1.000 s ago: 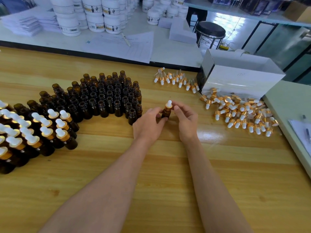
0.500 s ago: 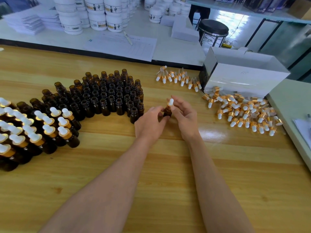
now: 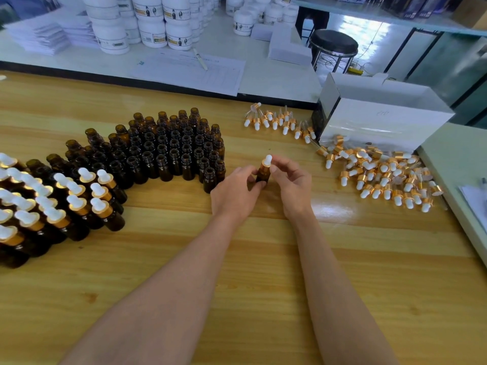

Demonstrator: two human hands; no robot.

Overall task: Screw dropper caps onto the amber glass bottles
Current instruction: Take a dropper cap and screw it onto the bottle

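My left hand grips a small amber bottle by its body, upright over the wooden table. On the bottle sits a dropper cap with a gold collar and white bulb, and my right hand pinches that cap with thumb and fingers. Left of my hands stand several uncapped amber bottles in rows. Several capped bottles stand at the far left. Loose dropper caps lie in a pile to the right, and more dropper caps lie behind.
A white cardboard box lies on its side behind the pile of caps. A pale green tabletop adjoins at the right with papers on it. Behind, a white counter carries white jars, paper sheets and a pen. A black stool stands beyond.
My right hand's fingers have shifted around the cap between frames while my left hand keeps the bottle in the same spot. The view has moved slightly.
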